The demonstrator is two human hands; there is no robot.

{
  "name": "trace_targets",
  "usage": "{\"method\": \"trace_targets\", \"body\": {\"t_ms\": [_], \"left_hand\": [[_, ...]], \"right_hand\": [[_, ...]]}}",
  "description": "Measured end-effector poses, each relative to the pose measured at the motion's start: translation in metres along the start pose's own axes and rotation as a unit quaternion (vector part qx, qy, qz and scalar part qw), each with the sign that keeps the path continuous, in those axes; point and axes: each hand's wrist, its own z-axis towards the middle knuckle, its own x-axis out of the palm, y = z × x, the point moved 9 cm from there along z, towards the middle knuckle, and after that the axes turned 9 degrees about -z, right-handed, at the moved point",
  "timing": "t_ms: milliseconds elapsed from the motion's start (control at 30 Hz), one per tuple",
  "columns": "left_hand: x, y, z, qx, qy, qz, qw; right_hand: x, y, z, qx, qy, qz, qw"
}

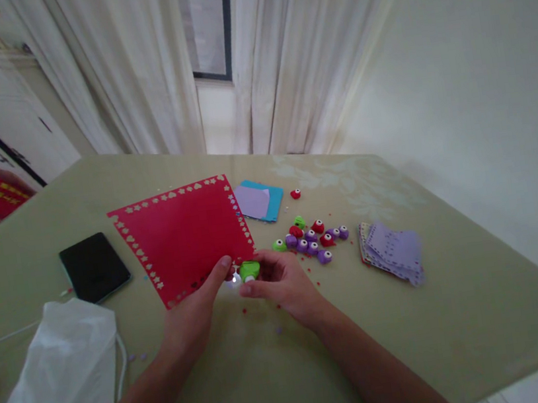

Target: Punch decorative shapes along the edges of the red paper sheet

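Observation:
My left hand (195, 312) pinches the lower edge of a red sheet of paper (183, 233), thumb on top. Small flower and heart shapes are cut out along the sheet's borders, and it is raised and tilted above the table. At its lower right corner, my right hand (287, 284) grips a small green paper punch (249, 270) between thumb and fingers. The punch touches or nearly touches the paper; whether the edge is inside its slot I cannot tell. To the right lies a cluster of several purple punches (312, 247), with red punches (327, 240) and green punches (279, 245) among them.
A dark phone (95, 267) and a white drawstring bag (72, 369) lie on the left of the table (255, 390). Behind the red sheet are blue paper (275, 204) and lilac paper (252, 202). On the right rests a stack of punched sheets (396, 250). Tiny cut-outs are scattered around.

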Motion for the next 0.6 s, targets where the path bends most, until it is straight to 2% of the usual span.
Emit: {"method": "trace_targets", "body": {"t_ms": [200, 600], "left_hand": [[0.003, 0.001, -0.001, 0.006, 0.015, -0.008, 1.000], [0.004, -0.005, -0.004, 0.014, 0.014, -0.028, 0.999]], "right_hand": [[0.004, 0.003, 0.000, -0.005, 0.007, 0.021, 1.000], [-0.008, -0.004, 0.000, -0.010, -0.047, 0.031, 0.998]]}}
